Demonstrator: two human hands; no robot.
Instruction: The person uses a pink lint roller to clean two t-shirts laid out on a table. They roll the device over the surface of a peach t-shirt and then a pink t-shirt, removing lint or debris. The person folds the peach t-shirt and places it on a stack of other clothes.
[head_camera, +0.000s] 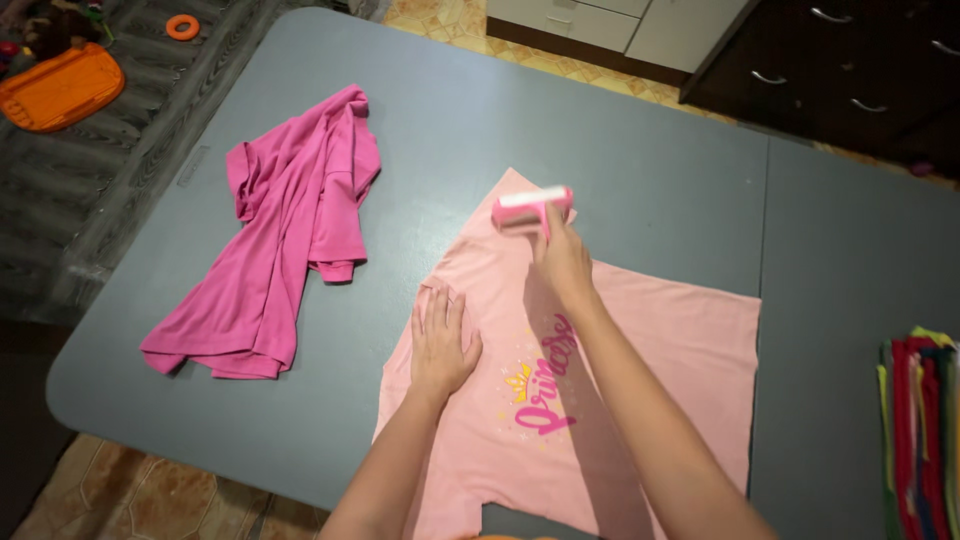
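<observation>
A light pink t-shirt (660, 340) with a darker pink print and a small crown lies spread flat on the grey table (600, 130). My left hand (442, 340) rests flat on the shirt's left side, fingers apart, pressing the cloth down. My right hand (560, 258) grips the handle of a pink lint roller (530, 207), whose white roll lies on the shirt's far sleeve.
A crumpled magenta shirt (280, 230) lies on the table's left half. A stack of coloured cloth (918, 430) sits at the right edge. Orange toys (60, 85) lie on the floor mat at far left; cabinets with drawers (850, 50) stand beyond the table.
</observation>
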